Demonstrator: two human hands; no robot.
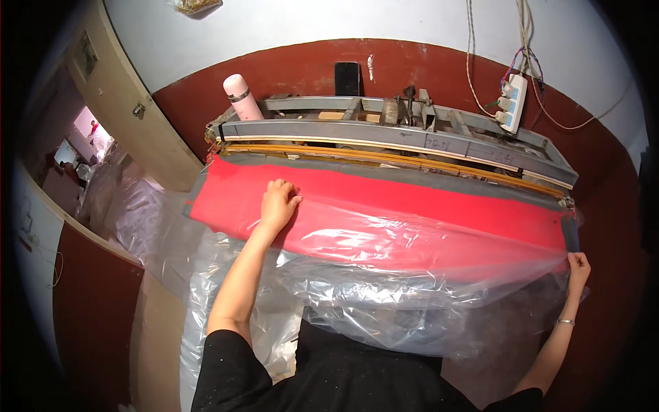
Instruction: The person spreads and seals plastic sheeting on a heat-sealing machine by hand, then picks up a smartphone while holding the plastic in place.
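Observation:
A sheet of clear plastic film (371, 292) drapes over the front of a long red work surface (405, 196) and hangs in shiny folds against my body. On the left part of the red surface, my left hand (278, 206) is closed with bent fingers at the film's upper edge. Out at the right end, my right hand (579, 268) pinches the film's corner beside the dark end of the surface. Between the two hands the film's edge runs slantwise, pulled fairly taut.
Behind the red surface stands a grey metal machine frame (302, 129) with yellowish strips (391, 156). A pink flask (242, 97) and a black phone-like slab (347, 79) rest there. A white power strip (512, 103) hangs on the wall. More film (141, 209) heaps by the open door (130, 89).

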